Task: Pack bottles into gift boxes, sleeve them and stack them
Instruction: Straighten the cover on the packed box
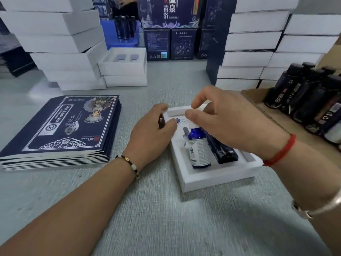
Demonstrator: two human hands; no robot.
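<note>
A white gift box [217,174] is lying open on the grey bench [166,218], with a blue dropper bottle [198,146] and a dark bottle [223,150] lying side by side in its insert. The left hand [155,126] is curling its grip around the box's far left corner. The right hand [227,119] is hovering over the bottles, thumb and forefinger pinching narrowly; what they are holding cannot be told. Flat navy sleeves [64,126] are lying stacked to the left, more dark bottles [310,97] standing in a carton at right.
</note>
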